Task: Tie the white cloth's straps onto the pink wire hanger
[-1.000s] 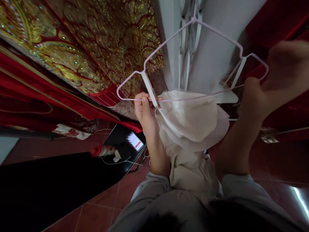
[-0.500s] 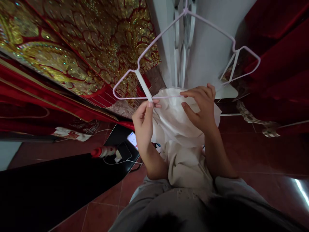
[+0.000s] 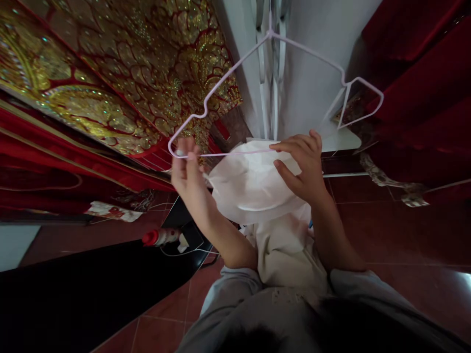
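Left hand (image 3: 191, 171) has slid out to the left end of the lilac hanger (image 3: 271, 34) since half a second ago, leaving that notch bare. Its fingers curl by the bar, too blurry to tell if they're gripping. Right hand (image 3: 303, 164) looks loose, thumb off the index fingertip touching the bar. White garment (image 3: 253, 186) hangs just behind; farther down, red-capped bottle (image 3: 161, 237) on the black table (image 3: 110, 284).
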The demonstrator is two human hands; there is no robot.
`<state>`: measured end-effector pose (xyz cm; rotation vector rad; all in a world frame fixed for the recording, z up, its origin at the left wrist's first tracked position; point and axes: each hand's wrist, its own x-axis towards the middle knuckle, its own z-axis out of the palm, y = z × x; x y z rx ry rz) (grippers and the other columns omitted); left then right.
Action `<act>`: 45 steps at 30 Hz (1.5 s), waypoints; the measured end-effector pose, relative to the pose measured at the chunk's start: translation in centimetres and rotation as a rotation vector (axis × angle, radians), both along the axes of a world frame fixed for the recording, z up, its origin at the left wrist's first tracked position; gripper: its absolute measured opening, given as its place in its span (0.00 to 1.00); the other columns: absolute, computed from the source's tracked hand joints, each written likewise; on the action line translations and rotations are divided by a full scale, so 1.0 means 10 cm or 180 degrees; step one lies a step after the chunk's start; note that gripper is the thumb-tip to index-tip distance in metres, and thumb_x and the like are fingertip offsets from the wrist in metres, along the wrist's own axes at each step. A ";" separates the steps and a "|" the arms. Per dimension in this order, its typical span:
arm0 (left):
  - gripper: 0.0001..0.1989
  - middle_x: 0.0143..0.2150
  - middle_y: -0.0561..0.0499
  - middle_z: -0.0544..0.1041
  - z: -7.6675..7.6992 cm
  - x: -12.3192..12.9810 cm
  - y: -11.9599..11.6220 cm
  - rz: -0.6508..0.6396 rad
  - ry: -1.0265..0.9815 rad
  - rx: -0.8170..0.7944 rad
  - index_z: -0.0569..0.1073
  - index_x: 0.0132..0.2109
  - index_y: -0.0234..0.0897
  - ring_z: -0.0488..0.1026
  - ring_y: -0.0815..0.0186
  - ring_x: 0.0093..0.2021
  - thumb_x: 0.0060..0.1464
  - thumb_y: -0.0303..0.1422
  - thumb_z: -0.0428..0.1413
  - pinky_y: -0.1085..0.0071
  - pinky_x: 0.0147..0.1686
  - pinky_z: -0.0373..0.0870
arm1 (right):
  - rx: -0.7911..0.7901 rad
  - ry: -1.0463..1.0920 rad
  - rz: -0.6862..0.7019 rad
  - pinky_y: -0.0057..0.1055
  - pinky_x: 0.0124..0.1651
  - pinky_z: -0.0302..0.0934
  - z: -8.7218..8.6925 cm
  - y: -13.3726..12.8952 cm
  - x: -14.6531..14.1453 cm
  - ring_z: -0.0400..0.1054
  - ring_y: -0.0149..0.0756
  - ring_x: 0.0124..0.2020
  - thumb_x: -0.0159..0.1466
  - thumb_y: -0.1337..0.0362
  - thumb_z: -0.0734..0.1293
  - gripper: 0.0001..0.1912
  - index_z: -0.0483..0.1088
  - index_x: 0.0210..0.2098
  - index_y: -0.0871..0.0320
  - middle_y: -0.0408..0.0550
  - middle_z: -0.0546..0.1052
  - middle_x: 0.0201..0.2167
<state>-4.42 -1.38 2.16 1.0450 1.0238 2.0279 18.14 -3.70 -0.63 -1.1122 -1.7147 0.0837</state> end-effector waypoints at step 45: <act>0.12 0.51 0.41 0.83 -0.23 0.28 -0.09 -0.0258 0.0252 -0.0085 0.79 0.49 0.37 0.84 0.54 0.52 0.66 0.39 0.56 0.75 0.26 0.74 | 0.0119 -0.0262 0.0403 0.53 0.57 0.67 0.24 0.07 0.53 0.79 0.46 0.44 0.63 0.49 0.76 0.17 0.81 0.49 0.45 0.44 0.85 0.42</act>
